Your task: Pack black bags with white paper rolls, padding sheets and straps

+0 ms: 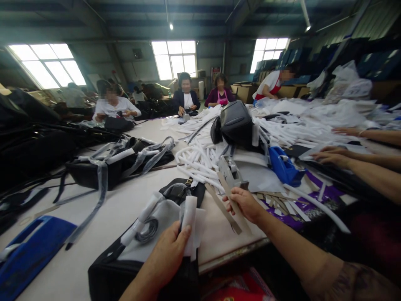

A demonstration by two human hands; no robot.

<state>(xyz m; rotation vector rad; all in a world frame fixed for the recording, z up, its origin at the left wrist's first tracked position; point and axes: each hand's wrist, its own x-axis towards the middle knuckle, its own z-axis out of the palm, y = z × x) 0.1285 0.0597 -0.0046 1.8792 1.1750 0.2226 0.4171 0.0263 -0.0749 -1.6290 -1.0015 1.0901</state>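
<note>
A black bag (106, 267) stands at the table's near edge, with white foam wrap and clear plastic about its straps. My left hand (169, 253) is closed around a piece of white foam wrap (190, 209) that stands up from the bag. My right hand (242, 204) pinches a narrow grey-brown cardboard strip (223, 184), held slanted over the table. Another cardboard strip (216, 202) lies just left of those fingers. Right behind the right hand is a grey tape dispenser (230, 169). The tips of my left fingers are hidden by the foam.
White foam tubes (200, 156) heap beyond my hands, near another black bag (236, 123). A blue tape dispenser (283, 165) stands right, a blue object (34, 251) left. A strapped black bag (97, 171) lies left. A co-worker's hands (335, 155) reach in from the right; several people sit opposite.
</note>
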